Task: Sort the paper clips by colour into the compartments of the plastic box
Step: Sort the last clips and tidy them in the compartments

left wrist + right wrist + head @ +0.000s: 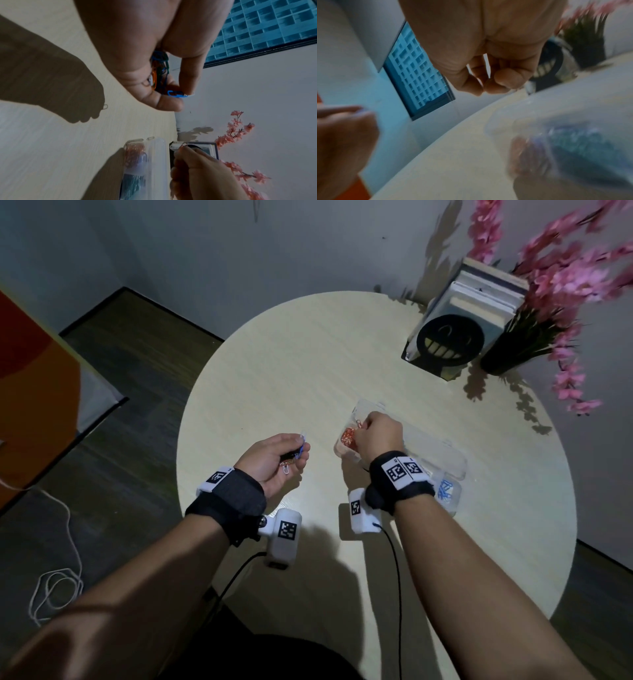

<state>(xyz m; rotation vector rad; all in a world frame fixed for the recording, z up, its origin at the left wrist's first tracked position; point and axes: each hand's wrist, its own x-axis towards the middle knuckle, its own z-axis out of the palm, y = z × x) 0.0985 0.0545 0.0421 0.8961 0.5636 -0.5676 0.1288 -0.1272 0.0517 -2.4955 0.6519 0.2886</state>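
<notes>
Over the round table (274, 364), my left hand (274, 460) cups a mixed bunch of paper clips (158, 71), pinching a blue clip (176, 94). At three o'clock from it, my right hand (378, 436) pinches a reddish clip (358, 423) above the plastic box (455, 463), whose end compartment holds the red clips (347, 437).
</notes>
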